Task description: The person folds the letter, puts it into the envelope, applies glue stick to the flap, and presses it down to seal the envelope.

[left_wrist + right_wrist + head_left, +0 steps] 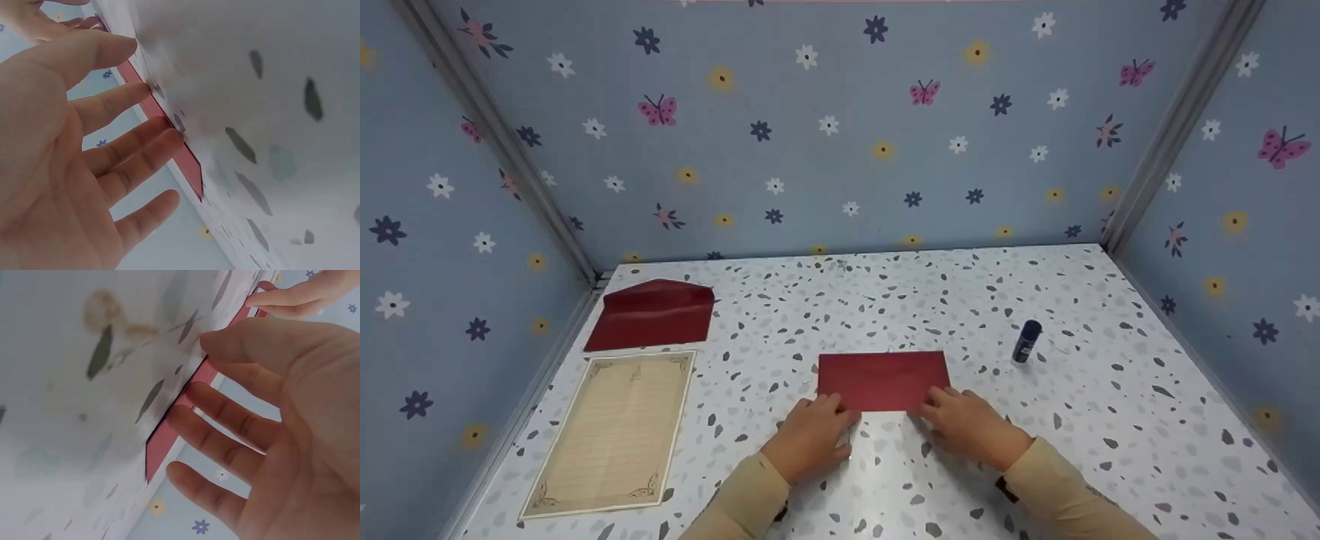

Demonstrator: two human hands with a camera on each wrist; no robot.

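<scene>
A flat red envelope [883,379] lies on the speckled table in front of me, its long side facing me. My left hand [814,437] rests its fingertips on the near left corner. At the near right corner, my right hand [973,427] touches the envelope the same way. In the left wrist view, the left fingers [138,163] are extended and slightly bent along the red edge [188,166]. The right wrist view shows loosely extended fingers [211,439] on the envelope's edge [160,441], the thumb by the tabletop.
A second red envelope [652,322] with its flap raised lies at the far left. Nearer on that side is a cream lined sheet [611,435] with an ornate border. A dark blue capped stick [1026,342] stands on the right. Flower-patterned walls enclose the table.
</scene>
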